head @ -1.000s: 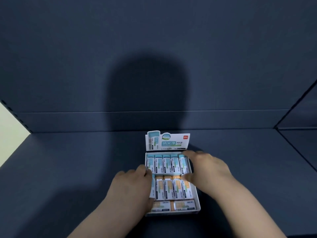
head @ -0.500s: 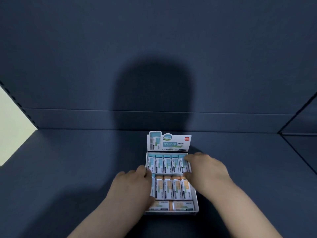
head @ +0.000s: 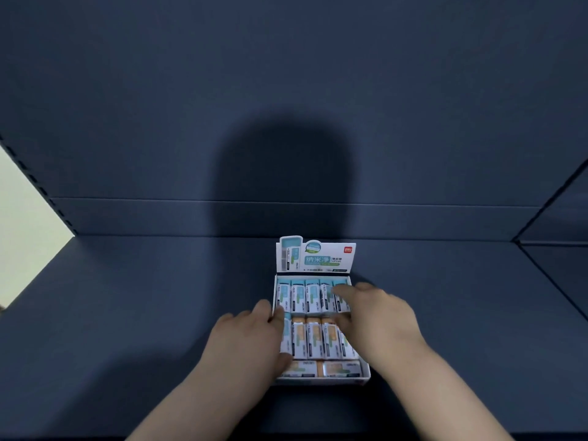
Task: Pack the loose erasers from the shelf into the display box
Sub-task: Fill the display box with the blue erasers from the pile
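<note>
A white display box [head: 362,381] with an upright printed header card [head: 318,257] stands on the dark blue shelf [head: 143,313]. It holds a back row of blue-sleeved erasers [head: 305,296], a middle row of orange ones [head: 313,337] and two laid sideways at the front [head: 340,369]. My left hand [head: 245,342] grips the box's left wall, forefinger and thumb over its edge. My right hand [head: 378,316] lies over the right side; its forefinger and thumb pinch the rightmost blue eraser [head: 339,305] end to end.
The shelf's back panel [head: 286,122] rises right behind the box. A side divider [head: 553,218] bounds the shelf on the right, and a pale wall [head: 22,237] shows past the shelf's left end. No loose erasers show on the shelf.
My right forefinger has slid a little lower and leftward over the back row's right end. My left hand and the box stay where they were.
</note>
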The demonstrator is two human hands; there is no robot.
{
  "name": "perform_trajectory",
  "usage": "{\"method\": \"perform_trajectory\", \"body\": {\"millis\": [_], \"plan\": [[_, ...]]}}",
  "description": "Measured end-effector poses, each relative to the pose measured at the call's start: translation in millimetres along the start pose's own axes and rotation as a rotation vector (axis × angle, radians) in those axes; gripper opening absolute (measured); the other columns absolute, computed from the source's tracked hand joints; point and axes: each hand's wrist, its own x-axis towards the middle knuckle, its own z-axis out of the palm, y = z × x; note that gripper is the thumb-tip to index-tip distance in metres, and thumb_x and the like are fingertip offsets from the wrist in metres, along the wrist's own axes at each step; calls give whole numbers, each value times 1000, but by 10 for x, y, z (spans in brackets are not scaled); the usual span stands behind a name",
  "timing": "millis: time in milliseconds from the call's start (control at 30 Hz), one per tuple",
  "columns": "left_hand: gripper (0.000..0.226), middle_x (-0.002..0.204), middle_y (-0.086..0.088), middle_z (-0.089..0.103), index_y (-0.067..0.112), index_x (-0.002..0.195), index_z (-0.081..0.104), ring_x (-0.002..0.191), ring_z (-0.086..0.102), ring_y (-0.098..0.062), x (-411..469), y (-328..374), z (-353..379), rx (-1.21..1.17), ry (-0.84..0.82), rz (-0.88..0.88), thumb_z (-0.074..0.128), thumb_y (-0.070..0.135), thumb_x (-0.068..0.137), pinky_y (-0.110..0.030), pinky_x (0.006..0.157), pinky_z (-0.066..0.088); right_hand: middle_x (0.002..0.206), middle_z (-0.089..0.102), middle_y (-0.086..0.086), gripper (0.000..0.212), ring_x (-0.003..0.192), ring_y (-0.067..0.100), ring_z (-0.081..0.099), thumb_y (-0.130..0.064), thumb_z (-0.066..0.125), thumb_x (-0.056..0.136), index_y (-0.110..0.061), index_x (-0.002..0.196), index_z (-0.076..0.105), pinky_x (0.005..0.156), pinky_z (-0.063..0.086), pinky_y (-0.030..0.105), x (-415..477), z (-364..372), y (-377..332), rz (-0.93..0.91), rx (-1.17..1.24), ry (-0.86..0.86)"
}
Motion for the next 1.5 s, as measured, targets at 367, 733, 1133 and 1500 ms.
{"method": "perform_trajectory", "body": {"millis": [367, 733, 1133, 1500], "plan": [[69, 127, -4, 36, 18, 145, 22, 109, 50, -22, 29, 22, -75, 91, 45, 23, 34, 60, 91, -33, 87, 33, 121, 55, -6, 40, 108, 20, 56, -46, 53, 88, -31, 124, 48, 81, 48, 30, 31, 93, -106, -37, -34, 35], [56, 124, -8, 37, 23, 144, 27, 104, 50, -26, 348, 157, -21, 100, 39, 105, 47, 26, 91, -35, 85, 31, 110, 56, -3, 33, 99, 21, 59, -49, 48, 88, -22, 107, 56, 69, 41, 26, 28, 159, -86, 1, -48, 123], [60, 127, -9, 36, 22, 146, 18, 106, 49, -28, 350, 135, 50, 85, 60, 104, 44, 29, 93, -37, 87, 32, 105, 59, -4, 25, 95, 20, 59, -44, 46, 89, -23, 102, 51, 70, 43, 28, 5, 112, -45, 133, 91, 129], [53, 119, -6, 40, 35, 143, 24, 101, 50, -27, 349, 157, 42, 10, 130, 103, 41, 26, 93, -35, 82, 30, 115, 56, -3, 27, 105, 21, 57, -35, 38, 95, -22, 113, 53, 77, 44, 29, 11, 186, -61, 96, 44, 106]]}}
